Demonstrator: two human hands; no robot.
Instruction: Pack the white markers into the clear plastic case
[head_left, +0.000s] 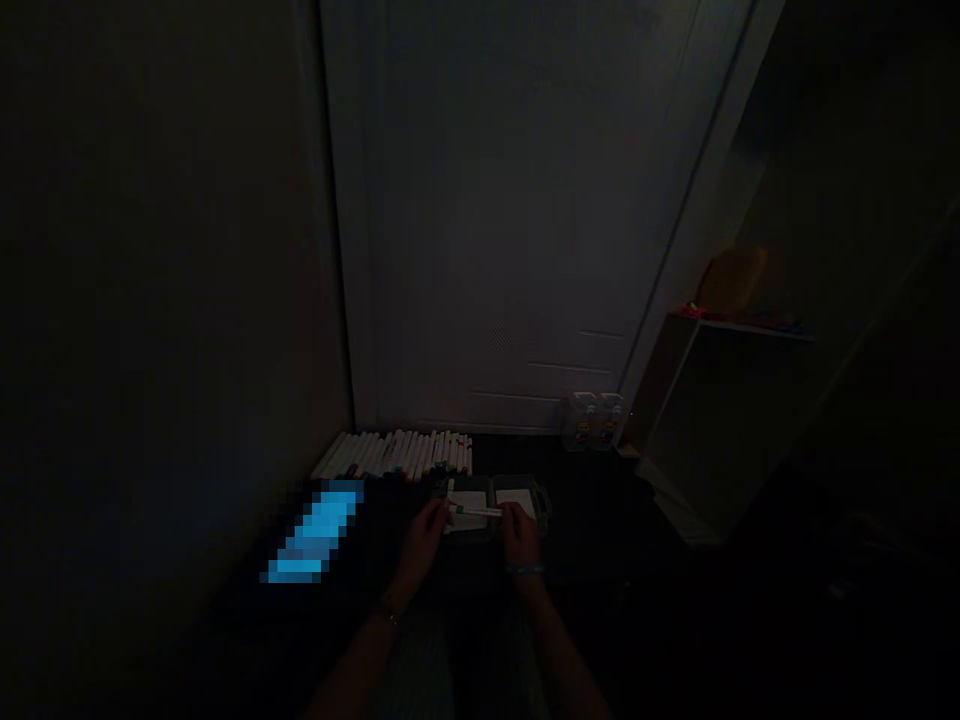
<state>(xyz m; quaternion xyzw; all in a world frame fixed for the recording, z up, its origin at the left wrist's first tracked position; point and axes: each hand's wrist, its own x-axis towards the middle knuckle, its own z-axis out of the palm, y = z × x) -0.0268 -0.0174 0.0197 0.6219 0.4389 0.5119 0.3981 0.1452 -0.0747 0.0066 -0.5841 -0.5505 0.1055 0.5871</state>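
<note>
My left hand (432,520) and right hand (521,532) are both closed at the fingertips on a slim white marker with a green band (480,512), one near each end, so that it lies almost level between them. A pale bluish band (525,569) circles my right wrist. The marker is over an open, clear plastic case with two halves (546,510), which lies spread out on the dark worktop (592,520); pale, flat rectangles show inside both halves. Another slim white stick-like piece (451,488) shows at the left half, just beyond my left hand (too dim for me to tell whether it rests in the case or against it).

Beyond the case and to the left, a long row of white markers with coloured ends (397,455) lies packed side by side. Nearer me on the left is a bright blue, blurred-out slanted panel (315,535). Towards the back on the right, two clear plastic containers with colourful labels (596,420) stand side by side, close to a large, pale grey panelled surface (510,220). Farther right, a box-shaped piece of furniture (697,420) carries a dull orange rounded object (733,280) and something small and red (691,311).
</note>
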